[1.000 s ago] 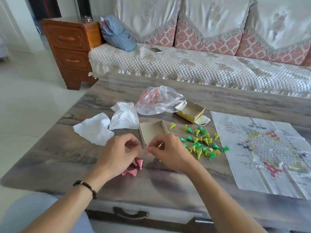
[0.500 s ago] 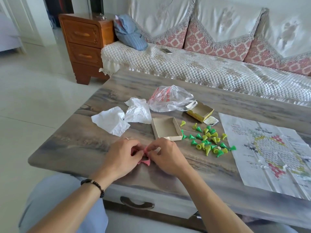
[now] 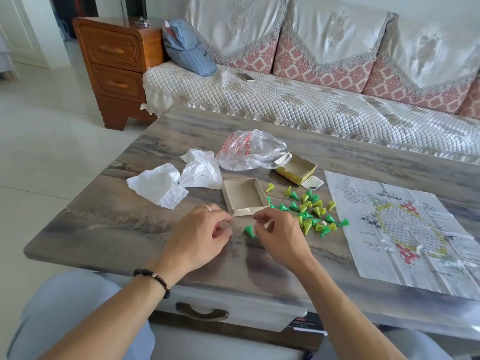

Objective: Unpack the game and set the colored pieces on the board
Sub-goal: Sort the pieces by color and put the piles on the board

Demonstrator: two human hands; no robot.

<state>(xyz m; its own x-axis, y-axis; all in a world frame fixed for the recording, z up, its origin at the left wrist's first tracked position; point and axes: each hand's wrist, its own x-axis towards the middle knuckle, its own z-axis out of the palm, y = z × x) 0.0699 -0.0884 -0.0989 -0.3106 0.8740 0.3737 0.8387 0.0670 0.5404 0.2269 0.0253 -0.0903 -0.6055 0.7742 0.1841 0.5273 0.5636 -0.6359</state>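
- L hand (image 3: pixel 200 237): fingers curled loosely downward over the surface (image 3: pixel 109 224), thumb and index tips close together; can't tell if anything is pinched between them. Ring on one finger, bead bracelet (image 3: pixel 153 278) at the wrist.
- R hand (image 3: pixel 279 236): fingers bent, thumb and index tips nearly meeting just above one green piece (image 3: pixel 250 230). That piece lies on the surface between the two hands; whether the fingers touch it, can't tell.
- Loose pile of pieces (image 3: pixel 310 210): green and yellow-green cones, scattered on the surface right of the hands, between the tray and the board. Roughly 30 in all; exact count per colour not readable.
- Box tray (image 3: pixel 244 196): 1 shallow cardboard tray, open side up, just beyond the hands, touching the pile's left edge.
- Yellow box (image 3: pixel 297 168): 1, open, farther back, right of the plastic bag (image 3: pixel 250 150).
- Crumpled white paper (image 3: pixel 158 184): 2 pieces, side by side, left of the tray.
- Board (image 3: pixel 394 229): 1 paper sheet w/ printed hexagonal star grid, flat on the right of the surface, creased; no pieces on it.
- Far side: sofa (image 3: pixel 298 110) w/ a phone (image 3: pixel 246 77) on the seat, wooden cabinet (image 3: pixel 117 68) at far left.
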